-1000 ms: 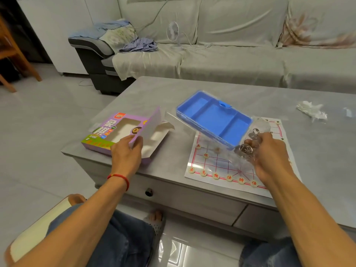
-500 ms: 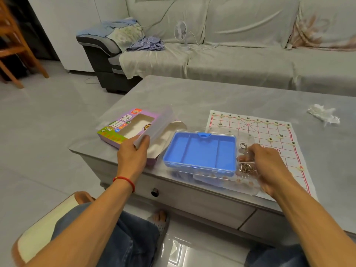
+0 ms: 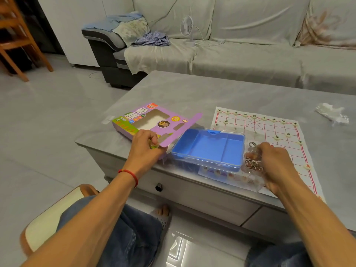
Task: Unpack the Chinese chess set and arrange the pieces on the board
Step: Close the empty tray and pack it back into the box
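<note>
Your blue tray, inside its clear plastic case, now lies flat on the tabletop, long axis running left to right, its front edge near the table's front edge. Half a second ago it sat much the same; a second ago it was lifted and tilted above the board. Your right hand curls its fingers around the case's right end, where metal rings show through clear plastic. Your left hand pinches the flap of the purple box, which has swung over toward the tray. Pieces stand on the board's far half.
</note>
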Tool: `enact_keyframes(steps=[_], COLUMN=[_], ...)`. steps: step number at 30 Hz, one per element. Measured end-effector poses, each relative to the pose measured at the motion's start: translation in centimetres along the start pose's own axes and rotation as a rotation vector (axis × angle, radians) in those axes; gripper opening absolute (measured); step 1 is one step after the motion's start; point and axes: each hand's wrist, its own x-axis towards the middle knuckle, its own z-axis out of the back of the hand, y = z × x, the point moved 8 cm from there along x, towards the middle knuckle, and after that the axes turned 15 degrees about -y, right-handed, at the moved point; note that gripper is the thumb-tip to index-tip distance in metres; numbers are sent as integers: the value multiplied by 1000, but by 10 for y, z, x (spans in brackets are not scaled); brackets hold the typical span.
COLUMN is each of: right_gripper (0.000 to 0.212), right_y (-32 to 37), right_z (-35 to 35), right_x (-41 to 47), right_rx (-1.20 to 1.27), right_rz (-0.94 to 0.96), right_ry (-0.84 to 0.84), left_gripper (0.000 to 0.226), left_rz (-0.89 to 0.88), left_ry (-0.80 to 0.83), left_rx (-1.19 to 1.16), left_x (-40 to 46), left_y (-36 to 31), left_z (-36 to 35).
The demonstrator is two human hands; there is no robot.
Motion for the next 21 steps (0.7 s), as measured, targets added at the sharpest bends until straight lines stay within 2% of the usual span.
enact_keyframes(steps=[5, 10, 18, 21], right_gripper=[25, 19, 20, 20], right_y=[3, 6, 7, 4], right_z=[1, 4, 11, 7], right_x=[-2, -2, 0, -3], right_rx=[-1, 13, -4, 52], right_rz=[6, -5, -2, -17], right_ry=[2, -9, -40, -28], left_gripper=[29, 39, 51, 49], left_rz=[130, 207, 134, 72], left_ry=[-12, 44, 249, 267], left_rx=[-72, -157, -197, -194], left_x=[7, 5, -3, -7], left_y=[9, 10, -15, -25], left_z=[2, -1, 8, 9])
